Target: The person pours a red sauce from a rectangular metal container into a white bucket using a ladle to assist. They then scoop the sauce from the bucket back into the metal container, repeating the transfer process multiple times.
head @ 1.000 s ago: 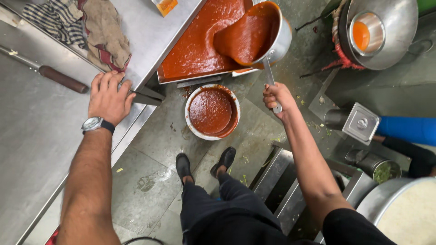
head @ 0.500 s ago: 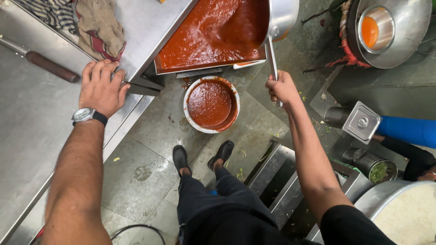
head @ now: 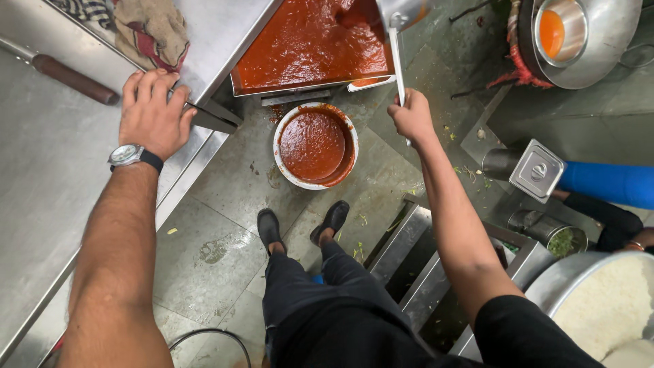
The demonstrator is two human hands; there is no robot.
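My right hand [head: 411, 117] grips the long metal handle of a steel ladle pot [head: 402, 12], whose bowl is at the top edge over a large rectangular steel tray [head: 310, 87] full of red sauce. Below the tray, on the floor, stands a white bucket [head: 285, 157] partly filled with the same red sauce. My left hand [head: 155, 112], with a wristwatch, rests palm down on the edge of a steel counter [head: 48, 157], fingers spread, holding nothing. My feet in black shoes stand just below the bucket.
A wooden-handled tool [head: 68, 77] and crumpled cloths [head: 151, 28] lie on the counter. A big steel pan with an orange-filled bowl [head: 565, 31] is top right. A square-lidded steel container [head: 537, 170], a person's blue sleeve [head: 603, 184], steel steps [head: 409, 245] and a pot of rice [head: 606, 307] sit at right.
The ladle pot has been raised and moved up out of view after tipping sauce into the tray. My view has shifted closer; the left hand stays on the counter edge.
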